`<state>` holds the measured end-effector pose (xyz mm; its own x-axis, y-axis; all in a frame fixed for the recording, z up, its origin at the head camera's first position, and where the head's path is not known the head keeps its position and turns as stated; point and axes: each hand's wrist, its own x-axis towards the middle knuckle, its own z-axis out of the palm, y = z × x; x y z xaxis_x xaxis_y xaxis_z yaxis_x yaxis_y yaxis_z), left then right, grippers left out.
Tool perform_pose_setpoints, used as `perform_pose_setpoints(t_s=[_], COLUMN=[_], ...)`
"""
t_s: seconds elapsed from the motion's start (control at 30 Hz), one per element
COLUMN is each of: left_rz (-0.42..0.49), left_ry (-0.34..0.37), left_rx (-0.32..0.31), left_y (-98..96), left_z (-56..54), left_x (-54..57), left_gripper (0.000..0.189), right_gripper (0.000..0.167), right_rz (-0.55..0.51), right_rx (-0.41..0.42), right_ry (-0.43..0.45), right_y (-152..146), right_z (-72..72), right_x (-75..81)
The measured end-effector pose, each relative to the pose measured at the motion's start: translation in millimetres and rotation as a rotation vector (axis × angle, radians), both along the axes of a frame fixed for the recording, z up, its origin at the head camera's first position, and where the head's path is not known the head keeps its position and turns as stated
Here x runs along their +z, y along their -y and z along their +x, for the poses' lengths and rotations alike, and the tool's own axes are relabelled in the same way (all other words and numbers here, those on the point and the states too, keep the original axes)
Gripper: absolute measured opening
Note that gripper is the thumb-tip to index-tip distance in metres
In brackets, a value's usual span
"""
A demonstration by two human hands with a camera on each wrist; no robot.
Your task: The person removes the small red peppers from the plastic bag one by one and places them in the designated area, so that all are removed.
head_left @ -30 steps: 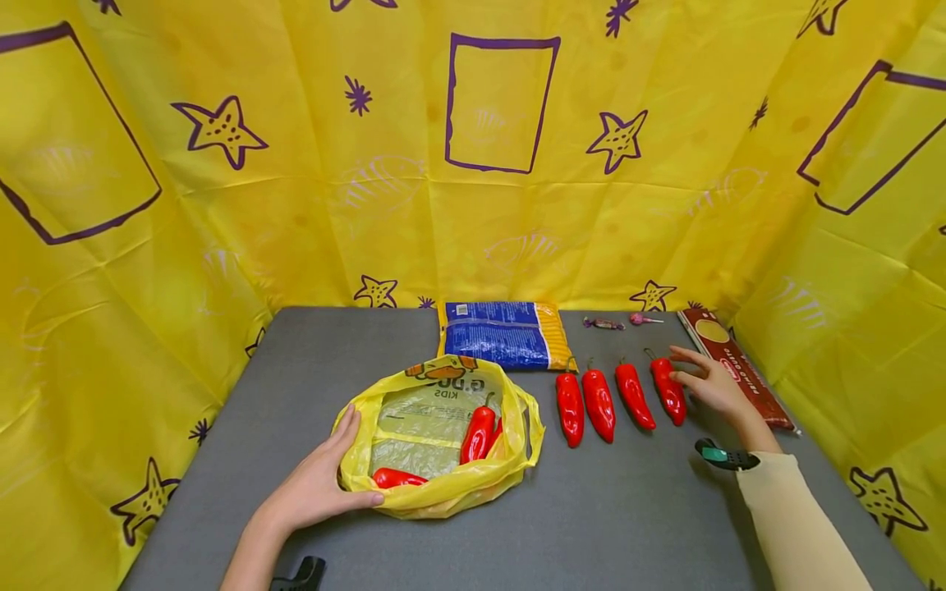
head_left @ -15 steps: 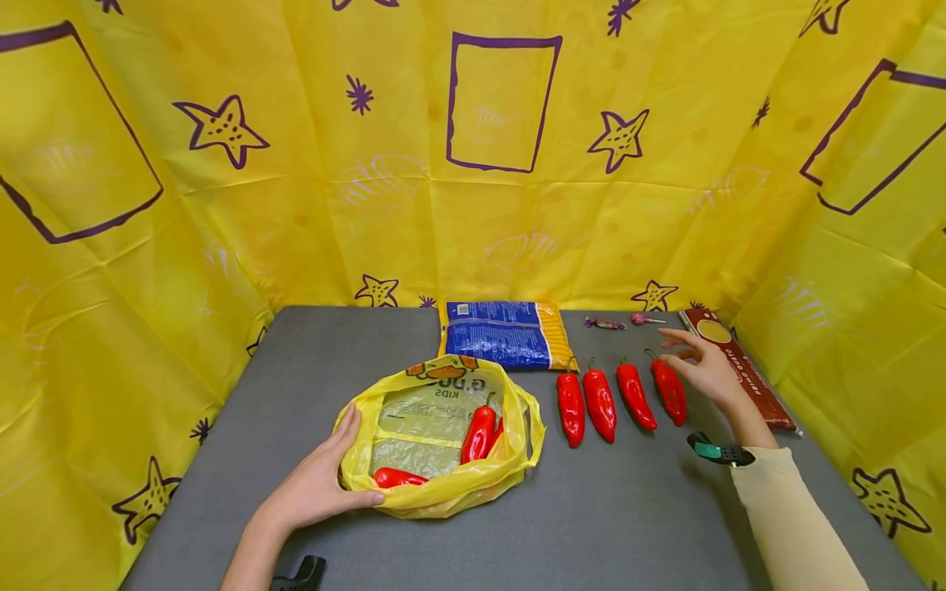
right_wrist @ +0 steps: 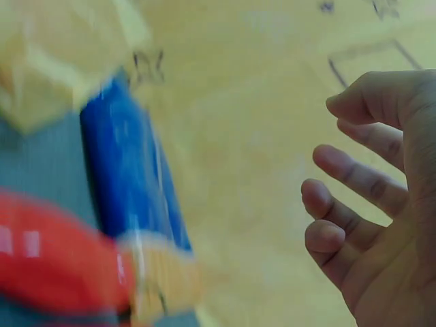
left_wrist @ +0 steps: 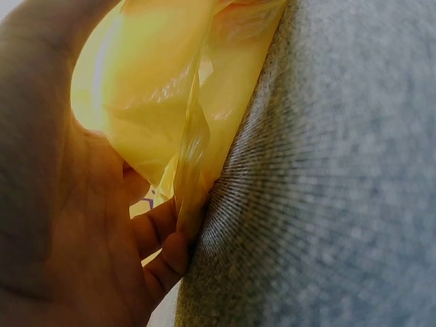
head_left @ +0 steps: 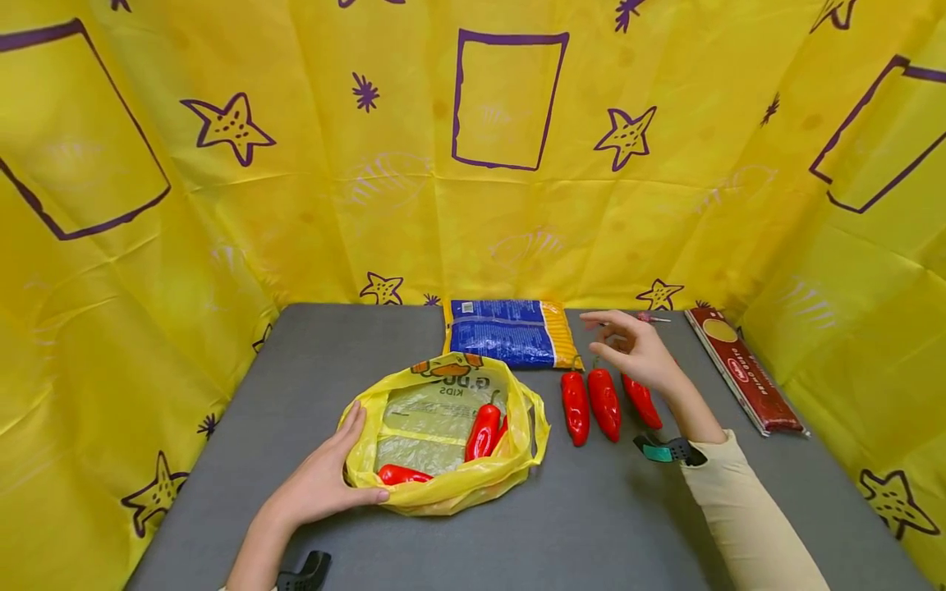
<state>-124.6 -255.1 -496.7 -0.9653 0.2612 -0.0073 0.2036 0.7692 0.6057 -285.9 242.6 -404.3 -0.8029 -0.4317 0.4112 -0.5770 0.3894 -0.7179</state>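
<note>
My left hand (head_left: 318,480) cups the left side of a yellow plastic bag (head_left: 451,499). Its thumb lies along the near rim, and in the left wrist view its fingers (left_wrist: 170,255) bend against the plastic close to the table. Red peppers (head_left: 483,431) lie inside the open bag. To the right of the bag is a row of red peppers (head_left: 575,408) with stems pointing away; my forearm and hand cover part of the row. My right hand (head_left: 641,353) hovers over their stem ends, fingers loosely bent and holding nothing, as the right wrist view shows.
A blue and yellow packet (head_left: 502,332) lies behind the bag. At the far right is a long brown-red packet (head_left: 750,373). A lollipop (head_left: 654,318) shows beyond my right hand. Yellow patterned cloth (head_left: 510,222) walls the grey table (head_left: 296,369) on three sides.
My right hand has moved left from the rightmost pepper to above the stem ends of the others, now covering the wrapped candy. My left hand stays on the bag; the view has shifted slightly.
</note>
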Motion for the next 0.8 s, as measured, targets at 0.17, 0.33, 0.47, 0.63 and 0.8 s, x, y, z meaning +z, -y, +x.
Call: perform_pose_setpoints(t_s=[0.17, 0.33, 0.47, 0.63, 0.8], left_rz=[0.002, -0.007, -0.011, -0.01, -0.001], left_ry=[-0.005, 0.004, 0.013, 0.022, 0.029], left_rx=[0.001, 0.0, 0.0, 0.004, 0.005], left_y=[-1.0, -1.1, -0.4, 0.0, 0.1], left_z=[-0.6, -0.4, -0.2, -0.6, -0.6], left_x=[0.1, 0.9, 1.4, 2.0, 2.0], left_gripper=[0.134, 0.134, 0.134, 0.134, 0.133], right_gripper=[0.041, 0.038, 0.037, 0.035, 0.035], right_rz=[-0.017, -0.006, 0.012, 0.048, 0.098], right_rx=[0.123, 0.238, 0.334, 0.421, 0.517], right_ry=[0.021, 0.031, 0.052, 0.067, 0.086], right_y=[47.7, 95.0, 135.4, 180.5, 215.4], right_z=[2.0, -2.8, -6.1, -12.8, -19.6], right_x=[7.0, 0.9, -3.2, -6.5, -7.5])
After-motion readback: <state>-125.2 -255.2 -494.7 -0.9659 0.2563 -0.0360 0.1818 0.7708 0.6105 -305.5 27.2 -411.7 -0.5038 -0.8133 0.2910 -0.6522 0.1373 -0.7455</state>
